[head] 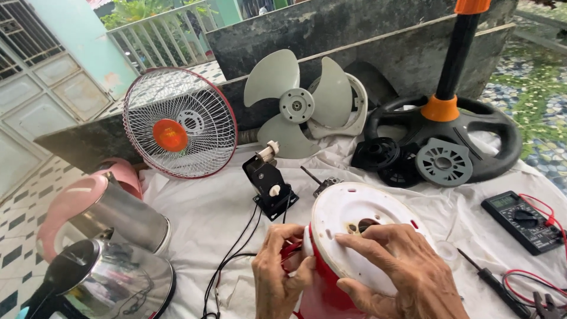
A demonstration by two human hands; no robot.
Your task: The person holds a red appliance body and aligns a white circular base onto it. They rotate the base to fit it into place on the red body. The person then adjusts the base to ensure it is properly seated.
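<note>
Gripped red plastic appliance with round white base (354, 236) in both hands: left hand (282, 273) fingers wrapped on side, right hand (401, 273) fingertips at centre hole, possibly probing.

- I count two steel kettles (118, 218), side by side.
- I see one fan guard (179, 123).
- One fan blade (295, 106).
- One multimeter (522, 221).
- One screwdriver (493, 282).
- One red-and-white appliance (348, 248).

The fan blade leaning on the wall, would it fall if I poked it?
Probably. The fan blade stands on edge, only propped against the grey wall, so a poke could tip it or slide it. It looks like thin plastic, so likely light.
</note>
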